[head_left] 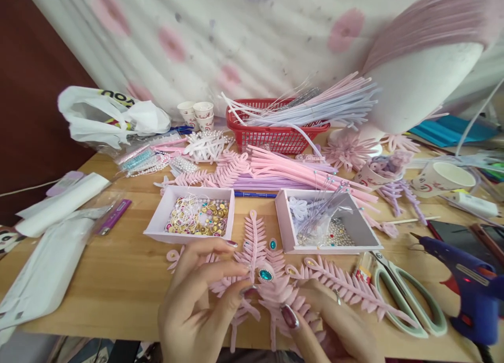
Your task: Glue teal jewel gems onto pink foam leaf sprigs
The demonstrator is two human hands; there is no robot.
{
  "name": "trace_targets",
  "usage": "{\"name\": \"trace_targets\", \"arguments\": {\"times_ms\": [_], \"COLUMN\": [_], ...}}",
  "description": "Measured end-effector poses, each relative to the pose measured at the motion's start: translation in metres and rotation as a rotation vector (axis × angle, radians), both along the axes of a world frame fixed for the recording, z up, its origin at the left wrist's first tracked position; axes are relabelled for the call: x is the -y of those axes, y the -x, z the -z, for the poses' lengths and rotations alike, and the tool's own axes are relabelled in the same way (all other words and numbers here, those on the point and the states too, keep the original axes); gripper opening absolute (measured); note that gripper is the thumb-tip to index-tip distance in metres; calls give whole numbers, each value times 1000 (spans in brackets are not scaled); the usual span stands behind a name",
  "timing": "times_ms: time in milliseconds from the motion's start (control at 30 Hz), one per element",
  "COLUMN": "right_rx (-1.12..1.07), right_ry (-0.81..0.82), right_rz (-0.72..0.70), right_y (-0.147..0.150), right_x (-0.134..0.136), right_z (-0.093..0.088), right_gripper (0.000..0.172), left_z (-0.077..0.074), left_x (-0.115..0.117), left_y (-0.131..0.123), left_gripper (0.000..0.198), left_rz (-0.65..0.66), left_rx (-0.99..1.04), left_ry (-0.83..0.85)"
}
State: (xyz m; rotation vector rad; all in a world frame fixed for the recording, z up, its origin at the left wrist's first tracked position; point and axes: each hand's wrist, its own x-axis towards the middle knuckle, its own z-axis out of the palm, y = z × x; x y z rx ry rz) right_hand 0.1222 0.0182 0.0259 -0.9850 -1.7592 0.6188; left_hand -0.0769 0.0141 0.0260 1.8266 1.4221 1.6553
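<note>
Floral curtain [236,32] behind a wooden tabletop [126,295], fairly packed. Pink fuzzy frond piece [279,295] at front middle, just off the tabletop's near edge, between both hands. Teal gem [265,275] with pale beaded rim at its centre, second smaller teal gem [273,244] just above.

Left hand [199,305]: fingers curled, thumb and fingertips nearly together, pinching the piece's left side. Right hand [334,321]: thumb across the front, fingers bent behind, closed on the lower right. One frond reaching right, tip over the handles of the scissors [435,316].

Just beyond: left white box [157,213] with gold-rimmed beads and white cord; right white box [338,249] with pearls, long pins and a clear bag. Blue pen [254,194] between, slightly farther back. Behind that, pink stems [283,166], then red basket [271,141] full of more stems. Far right: blue glue gun [468,279], red light showing. Back right: white head form [421,85] with pink covering.
</note>
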Motion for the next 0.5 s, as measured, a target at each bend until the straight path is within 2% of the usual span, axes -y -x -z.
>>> {"name": "trace_targets", "arguments": {"times_ms": [167, 333, 500], "right_rx": [-42, -79, -53], "right_ry": [91, 173, 118], "right_rz": [-37, -65, -83], "right_y": [-1, -4, -7], "right_x": [-1, 3, 7], "right_z": [-1, -1, -1], "right_gripper": [14, 7, 17], "left_z": [2, 0, -5], "left_x": [-5, -9, -6], "left_y": [-2, -2, 6], "left_gripper": [23, 15, 8], "left_rz": [60, 121, 200], "left_rx": [29, 30, 23], "left_ry": [50, 72, 135]}}
